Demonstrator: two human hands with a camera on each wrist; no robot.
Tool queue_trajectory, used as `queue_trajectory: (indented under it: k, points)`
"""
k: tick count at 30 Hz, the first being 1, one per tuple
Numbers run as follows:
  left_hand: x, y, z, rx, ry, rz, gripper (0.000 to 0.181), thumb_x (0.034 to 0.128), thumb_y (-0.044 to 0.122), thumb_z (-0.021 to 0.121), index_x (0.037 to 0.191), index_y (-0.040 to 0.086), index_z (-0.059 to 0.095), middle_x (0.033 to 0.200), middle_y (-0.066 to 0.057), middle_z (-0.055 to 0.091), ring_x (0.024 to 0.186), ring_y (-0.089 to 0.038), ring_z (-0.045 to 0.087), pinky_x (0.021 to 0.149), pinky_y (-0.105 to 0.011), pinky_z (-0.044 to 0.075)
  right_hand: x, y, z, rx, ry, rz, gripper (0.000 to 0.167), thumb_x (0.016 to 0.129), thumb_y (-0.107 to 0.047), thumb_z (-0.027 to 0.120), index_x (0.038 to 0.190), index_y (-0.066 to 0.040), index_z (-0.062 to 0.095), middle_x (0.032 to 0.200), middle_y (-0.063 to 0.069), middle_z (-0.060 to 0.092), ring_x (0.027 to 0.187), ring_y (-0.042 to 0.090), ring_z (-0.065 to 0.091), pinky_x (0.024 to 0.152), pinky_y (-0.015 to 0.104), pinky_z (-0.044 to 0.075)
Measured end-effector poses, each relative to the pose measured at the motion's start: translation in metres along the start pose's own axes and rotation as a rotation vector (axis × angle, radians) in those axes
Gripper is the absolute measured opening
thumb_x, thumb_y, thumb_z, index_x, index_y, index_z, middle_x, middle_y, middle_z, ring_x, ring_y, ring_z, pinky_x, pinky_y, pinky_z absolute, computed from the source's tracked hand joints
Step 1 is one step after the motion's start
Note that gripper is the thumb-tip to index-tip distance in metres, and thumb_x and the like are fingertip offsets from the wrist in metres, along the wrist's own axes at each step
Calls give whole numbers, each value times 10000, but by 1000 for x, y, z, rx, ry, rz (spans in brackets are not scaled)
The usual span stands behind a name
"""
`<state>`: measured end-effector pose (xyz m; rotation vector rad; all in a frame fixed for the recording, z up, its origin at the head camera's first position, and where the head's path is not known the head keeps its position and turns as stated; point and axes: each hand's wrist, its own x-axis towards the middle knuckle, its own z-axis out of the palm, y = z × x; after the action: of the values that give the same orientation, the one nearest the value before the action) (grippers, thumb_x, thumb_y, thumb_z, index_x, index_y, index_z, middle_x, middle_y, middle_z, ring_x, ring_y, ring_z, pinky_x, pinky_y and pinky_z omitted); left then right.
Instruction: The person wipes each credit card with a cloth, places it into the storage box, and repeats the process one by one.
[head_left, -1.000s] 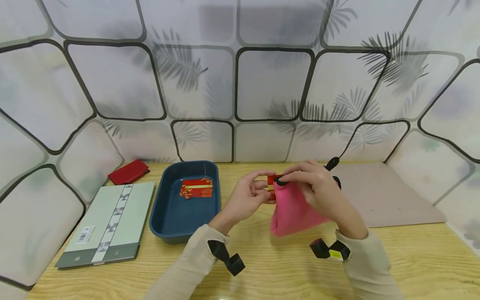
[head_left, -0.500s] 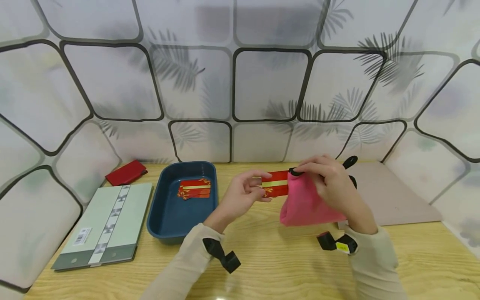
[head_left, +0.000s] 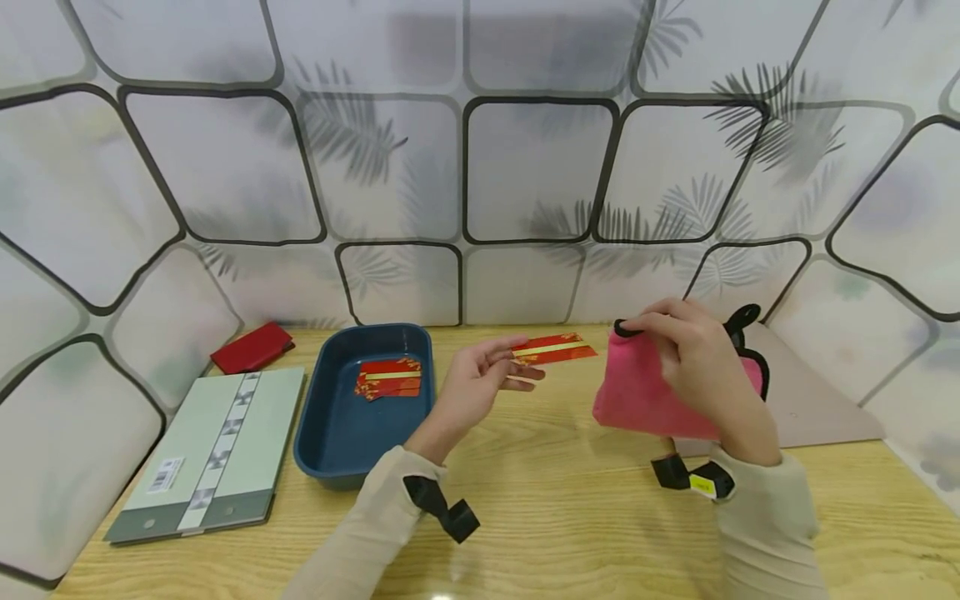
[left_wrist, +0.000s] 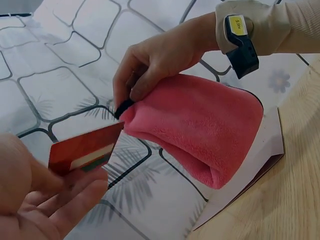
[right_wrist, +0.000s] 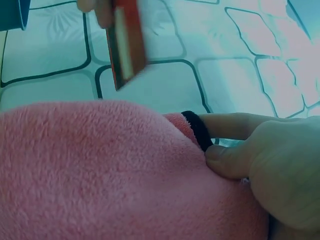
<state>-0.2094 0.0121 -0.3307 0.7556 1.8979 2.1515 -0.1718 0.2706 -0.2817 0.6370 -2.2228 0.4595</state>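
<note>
Between the thumb and fingers of my left hand (head_left: 474, 385) is a red envelope (head_left: 558, 348) with a gold band and floral print. It points toward the pink plush pouch (head_left: 643, 390) but stands apart from it. My right hand (head_left: 693, 358) pinches the pouch at its black-trimmed edge (right_wrist: 196, 130) and holds it above the table. The left wrist view shows the envelope (left_wrist: 82, 150) tilted near the pouch's pinched corner (left_wrist: 131, 117). The inside of the pouch is hidden. More red envelopes (head_left: 388, 379) lie in the blue tray (head_left: 360, 442).
Left of the tray lies a pale green folder (head_left: 213, 450) with a patterned strip and a barcode label. Behind it is a red wallet-like item (head_left: 253, 347). A pinkish-beige flat board (head_left: 810, 408) lies at the right, partly behind the pouch. Patterned fabric (head_left: 540, 175) walls the back.
The red envelope has come out of the pouch in my left hand. My right hand has moved right with the pouch, widening the gap between them.
</note>
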Motion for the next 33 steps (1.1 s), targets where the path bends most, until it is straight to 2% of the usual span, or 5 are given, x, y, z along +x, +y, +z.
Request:
queue_trajectory:
  k: [6,10,17,26,33]
  points:
    - [1,-3,-1,30,105,-38,283,979,-1,490,1240,-33,593,1075,-242,689,719,-173,719,660,-254,588,3,-1,-3,70,40,-84,371,759,239,545,900,-35,751,851,94,665,825,247,565,732,280,424]
    - [0,-4,-2,68,203,-88,258,1000,86,499,1199,-29,615,891,-161,711,479,-75,554,457,-170,427,5,-5,-3,92,50,-112,379,748,248,562,903,-40,753,862,88,672,826,237,563,727,271,414]
    - [0,-8,0,191,380,-99,242,978,172,565,1126,9,666,774,-17,502,562,-107,470,462,-186,383,6,-15,-5,125,38,-131,396,740,250,563,917,-50,751,901,85,675,868,243,559,754,261,413]
    - [-5,-7,12,253,267,-54,170,947,143,609,1019,11,687,705,-90,568,523,-123,520,451,-200,435,7,-34,0,151,-15,-164,391,737,244,581,924,-57,745,937,82,661,882,222,551,732,196,415]
    - [-7,-10,13,329,109,-41,121,941,109,610,900,15,675,707,-60,560,560,-128,488,491,-209,395,8,-42,20,157,-60,-212,347,748,206,614,908,-73,745,912,62,653,886,228,576,761,308,474]
